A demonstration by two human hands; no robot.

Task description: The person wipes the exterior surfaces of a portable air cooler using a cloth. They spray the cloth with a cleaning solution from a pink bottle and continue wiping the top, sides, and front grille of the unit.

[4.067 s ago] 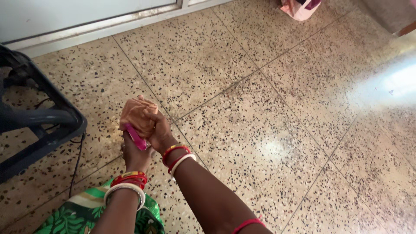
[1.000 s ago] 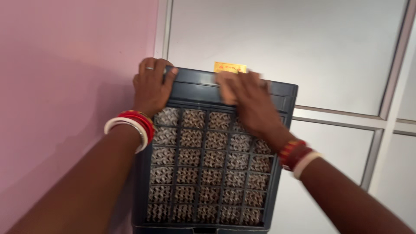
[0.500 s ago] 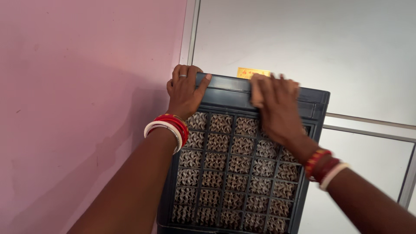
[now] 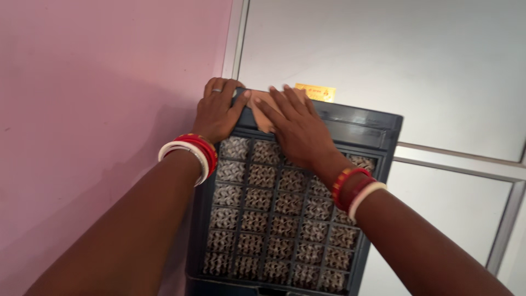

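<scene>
A dark grey air cooler (image 4: 359, 123) with a grid of brown honeycomb pads (image 4: 274, 219) stands upright in front of me. My left hand (image 4: 216, 115), a ring on one finger, grips its top left corner. My right hand (image 4: 293, 129) lies flat, fingers spread, pressing a small tan cloth (image 4: 257, 107) against the cooler's top band, right beside the left hand. Both wrists wear red and white bangles.
A pink wall (image 4: 98, 109) fills the left. Behind the cooler is a white panelled door or partition (image 4: 411, 60) with grey frame strips. A small yellow sticker (image 4: 316, 92) shows just above the cooler's top edge.
My right hand has slid the cloth leftward along the cooler's top band, until it is next to the left hand. The left hand keeps its grip on the corner.
</scene>
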